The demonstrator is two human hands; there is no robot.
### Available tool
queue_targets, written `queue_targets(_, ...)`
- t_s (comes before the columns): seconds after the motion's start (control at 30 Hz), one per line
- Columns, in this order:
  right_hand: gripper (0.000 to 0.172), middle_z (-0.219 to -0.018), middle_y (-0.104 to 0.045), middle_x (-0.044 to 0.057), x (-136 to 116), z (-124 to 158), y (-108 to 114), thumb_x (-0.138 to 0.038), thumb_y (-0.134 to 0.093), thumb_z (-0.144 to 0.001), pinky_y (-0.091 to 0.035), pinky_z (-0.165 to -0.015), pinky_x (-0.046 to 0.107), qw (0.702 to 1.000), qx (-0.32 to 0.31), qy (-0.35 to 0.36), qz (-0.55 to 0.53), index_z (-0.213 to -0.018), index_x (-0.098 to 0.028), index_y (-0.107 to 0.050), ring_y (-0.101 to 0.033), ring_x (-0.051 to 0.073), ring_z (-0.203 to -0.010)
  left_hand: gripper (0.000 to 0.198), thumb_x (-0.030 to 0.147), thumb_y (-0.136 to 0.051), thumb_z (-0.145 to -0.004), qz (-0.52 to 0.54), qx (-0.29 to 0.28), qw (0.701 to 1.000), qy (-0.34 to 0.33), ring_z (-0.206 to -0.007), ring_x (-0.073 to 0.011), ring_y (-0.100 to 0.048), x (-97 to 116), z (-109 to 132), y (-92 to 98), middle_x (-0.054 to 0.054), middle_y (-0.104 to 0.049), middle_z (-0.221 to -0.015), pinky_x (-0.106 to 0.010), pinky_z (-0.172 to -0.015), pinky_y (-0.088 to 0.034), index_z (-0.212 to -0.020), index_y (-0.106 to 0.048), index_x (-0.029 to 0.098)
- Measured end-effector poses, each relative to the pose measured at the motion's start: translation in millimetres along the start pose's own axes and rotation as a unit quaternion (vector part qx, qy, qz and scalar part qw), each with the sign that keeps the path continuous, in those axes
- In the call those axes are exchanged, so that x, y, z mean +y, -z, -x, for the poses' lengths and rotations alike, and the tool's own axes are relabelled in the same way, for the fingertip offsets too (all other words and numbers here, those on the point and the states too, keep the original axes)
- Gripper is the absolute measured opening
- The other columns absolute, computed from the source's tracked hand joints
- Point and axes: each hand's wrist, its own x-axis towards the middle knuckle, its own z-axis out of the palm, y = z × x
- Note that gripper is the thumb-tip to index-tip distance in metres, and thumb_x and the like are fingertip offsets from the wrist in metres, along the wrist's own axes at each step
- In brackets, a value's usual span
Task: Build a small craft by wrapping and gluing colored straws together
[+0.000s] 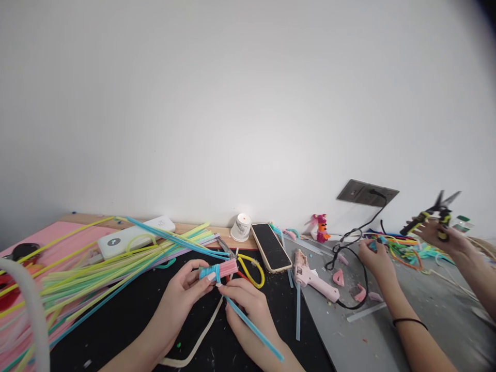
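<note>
My left hand (179, 289) is closed round a small bundle (228, 267) of pink stems wrapped in blue pipe cleaner, held over the black mat. At the bundle's wrapped part, the fingers of my right hand (251, 315) pinch a blue pipe cleaner (258, 333), whose free end points down to the right. Blue strands (174, 238) run from near the bundle toward the upper left. Just behind my hands lie scissors with yellow and red handles (258, 281), partly covered. The undersides of my fingers are hidden.
Many pastel pipe cleaners (89, 276) and a white power bank (135, 237) lie left. Behind are a paper cup (241, 227) and a phone (272, 248); a pink glue gun (318, 281) is right. Another person's hands (377, 256) hold something blue and black-yellow cutters (430, 217).
</note>
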Motion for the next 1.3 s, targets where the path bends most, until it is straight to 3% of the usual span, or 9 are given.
queue_targets(0.3,0.037,-0.096,-0.068,0.011,3.8,2.4,-0.2,-0.003,-0.045,-0.079,-0.054,-0.079,0.024,1.000,0.013,0.014,-0.006,-0.104,-0.016,-0.070,-0.067,0.017,-0.088,0.028,0.031,-0.078,-0.069,0.037,-0.005,0.999,0.014,-0.083,-0.0149,-0.065,0.2,-0.9,-1.3,0.002,-0.072,-0.080,-0.030,-0.087,-0.051,-0.083,-0.057,0.021)
queue_targets(0.5,0.037,-0.093,-0.069,0.010,0.4,1.2,2.0,-0.003,-0.044,-0.078,-0.054,-0.074,0.023,1.000,0.020,0.010,0.004,-0.101,-0.015,-0.070,-0.067,0.016,-0.083,0.031,0.033,-0.082,-0.064,0.042,0.007,0.999,0.032,-0.086,-0.0173,-0.066,3.7,0.2,-4.1,0.000,-0.073,-0.083,-0.030,-0.086,-0.051,-0.081,-0.060,0.020)
queue_targets(1.3,0.039,-0.091,-0.070,0.009,-2.1,1.1,1.4,-0.004,-0.047,-0.075,-0.051,-0.062,0.021,1.000,0.022,-0.012,-0.019,-0.100,-0.019,-0.072,-0.067,0.016,-0.075,0.038,0.032,-0.086,-0.049,-0.034,0.063,0.997,0.009,-0.069,-0.0175,-0.067,2.4,-4.8,-2.5,0.003,-0.070,-0.070,-0.027,-0.067,-0.056,-0.073,-0.059,0.018)
